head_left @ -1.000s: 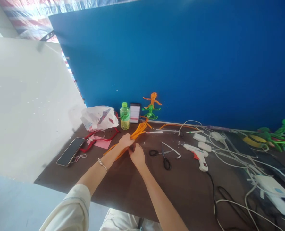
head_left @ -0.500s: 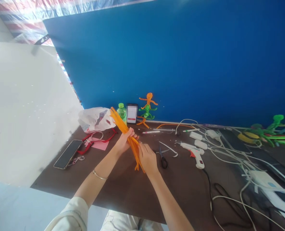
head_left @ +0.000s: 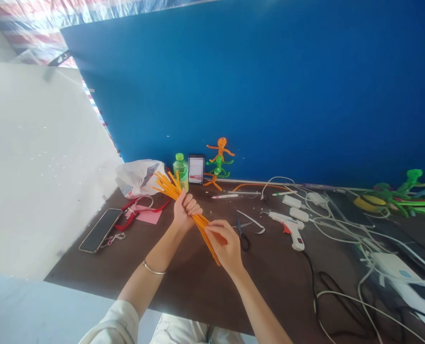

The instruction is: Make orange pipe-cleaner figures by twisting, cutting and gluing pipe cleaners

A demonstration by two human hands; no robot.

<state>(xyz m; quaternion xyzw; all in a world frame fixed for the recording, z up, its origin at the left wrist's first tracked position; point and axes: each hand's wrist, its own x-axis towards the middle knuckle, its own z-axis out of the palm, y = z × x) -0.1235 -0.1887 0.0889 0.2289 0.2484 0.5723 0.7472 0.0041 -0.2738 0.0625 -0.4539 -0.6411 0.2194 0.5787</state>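
Bunch of orange pipe cleaners point(head_left: 169, 185) held up over the dark brown counter point(head_left: 194, 291), in front of the person, slanting from upper left to lower right. Left hand point(head_left: 186, 210): grip clenched around the middle of the bunch, fingers curled over, thumb up along it. Silver bangle point(head_left: 155, 270) on that wrist. Upper ends fan out above the fist, overlapping the green-capped bottle point(head_left: 181, 171) in view. Right hand point(head_left: 227, 241): grip grasping the lower stretch of the same bunch, thumb and fingers closed on it; lower ends stick out below, past the thumb.

Black-handled scissors point(head_left: 245, 242) lie just right of the right hand, partly hidden by it. White curved strip point(head_left: 252, 220) next to them. White glue gun point(head_left: 291, 229) with red trigger further right, black cord running down from it. White adapters point(head_left: 299, 215) and tangled white cables beyond that.

Left side: smartphone point(head_left: 100, 230) flat, screen dark; red strap point(head_left: 126, 223), pink paper point(head_left: 150, 217), white plastic bag point(head_left: 138, 176) behind. Back edge: device with lit screen point(head_left: 196, 167) upright beside the bottle; orange and green stick figures point(head_left: 218, 165) stacked against the blue panel point(head_left: 251, 95). White pen point(head_left: 224, 196) lies in front of them. Green craft pieces point(head_left: 413, 195) far right, blurry.
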